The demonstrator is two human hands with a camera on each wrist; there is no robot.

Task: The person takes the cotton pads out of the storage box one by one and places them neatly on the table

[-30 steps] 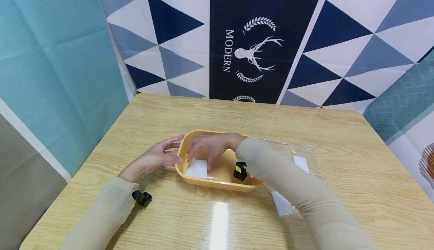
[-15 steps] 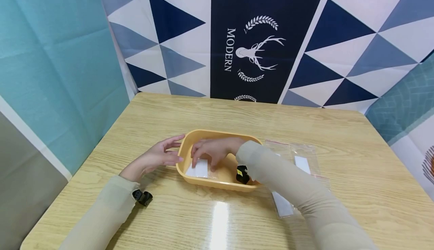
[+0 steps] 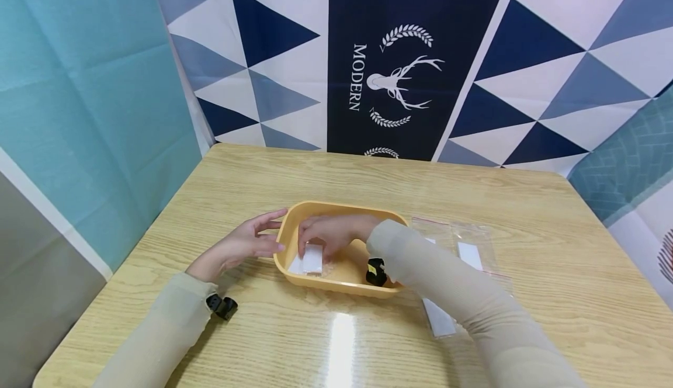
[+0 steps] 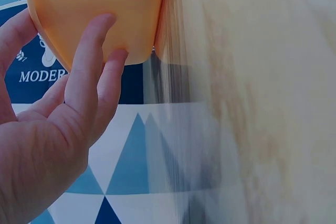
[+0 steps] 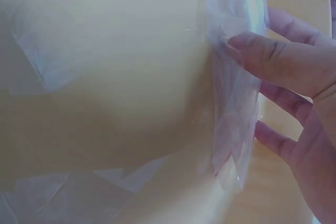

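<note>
A shallow orange-yellow plastic basket [image 3: 336, 286] stands on the wooden table. My left hand [image 3: 239, 243] is at its left end, fingers spread and nearly straight against the outer wall, as the left wrist view also shows. Inside the basket, my right hand [image 3: 336, 233] pinches a clear plastic bag [image 5: 233, 93] between thumb and fingers. A white panel [image 3: 313, 259] shows on this bag in the head view. Another white piece [image 3: 295, 265] lies beside it at the basket's left end. My right wrist and sleeve hide part of the basket's right side.
To the right of the basket, several clear zip bags with white panels lie on the table [image 3: 263, 341], such as one flat bag [image 3: 469, 253] and a nearer one [image 3: 439, 319], partly under my right forearm. A patterned cloth [image 3: 284, 55] hangs behind the table.
My right hand has gone down to the left end of the basket and taken hold of a plastic bag, whose white panel has shifted slightly. The left hand stays at the wall.
</note>
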